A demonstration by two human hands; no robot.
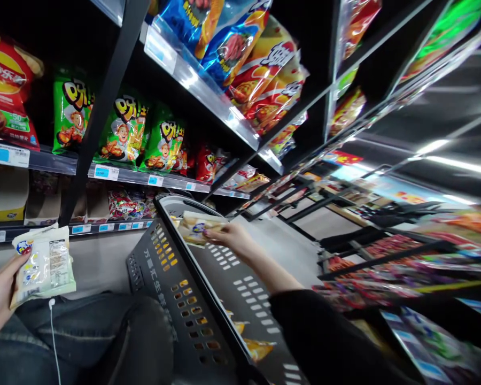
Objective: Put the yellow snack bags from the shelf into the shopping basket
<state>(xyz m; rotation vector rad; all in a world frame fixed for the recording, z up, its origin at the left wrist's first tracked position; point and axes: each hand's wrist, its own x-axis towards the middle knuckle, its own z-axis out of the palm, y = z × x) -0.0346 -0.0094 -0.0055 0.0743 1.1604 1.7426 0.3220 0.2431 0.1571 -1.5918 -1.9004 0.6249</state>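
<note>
My left hand (4, 280) grips a pale cream snack packet (44, 262) by its left edge, above my bent knees; its printed back faces up, and another edge behind it hints at a second packet. My right hand (226, 238) reaches over the dark grey shopping basket (202, 321), fingers closed on a similar cream snack packet (194, 227) near the basket's far end. Inside the basket, yellow-orange packets (258, 348) lie low, partly hidden by the wall and rim.
Green snack bags (122, 128) and a red chip bag (6, 85) stand on the shelf at left. Boxes (6, 192) fill the lower shelf. A black shelf post (108, 101) rises nearby. An earphone cable (55, 342) hangs over my leg. More racks at right are blurred.
</note>
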